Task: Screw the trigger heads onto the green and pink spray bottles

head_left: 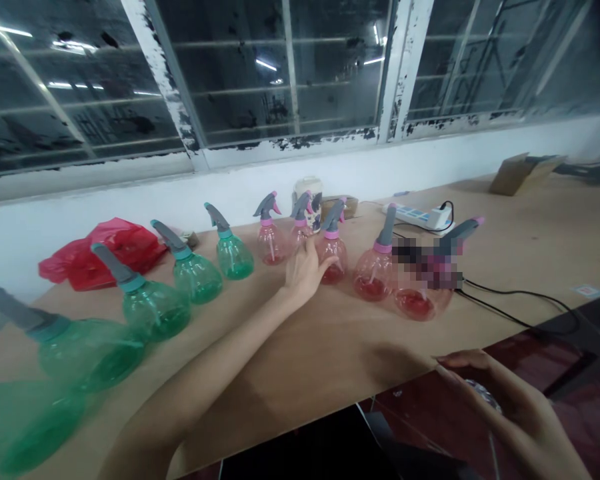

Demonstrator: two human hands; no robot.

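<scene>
My left hand (305, 270) reaches over the table to a pink spray bottle (300, 232), partly hidden behind the fingers. Its thumb is spread to the right, before another pink spray bottle (333, 257). Low at the right, my right hand (510, 407) hovers by the table's front edge, fingers curved and apart. A shiny clear patch (483, 393) shows between them; whether the hand touches it I cannot tell. More pink bottles stand on both sides, such as one at the left (271, 243) and one at the right (373, 273). Several green spray bottles (197, 277) line the left.
A red plastic bag (105, 253) lies by the wall. Behind the pink bottles stands a pale patterned container (307, 193). A power strip (420, 217) with black cables (520, 293) and a cardboard box (523, 173) are on the right. Barred windows (280, 73) rise behind the table.
</scene>
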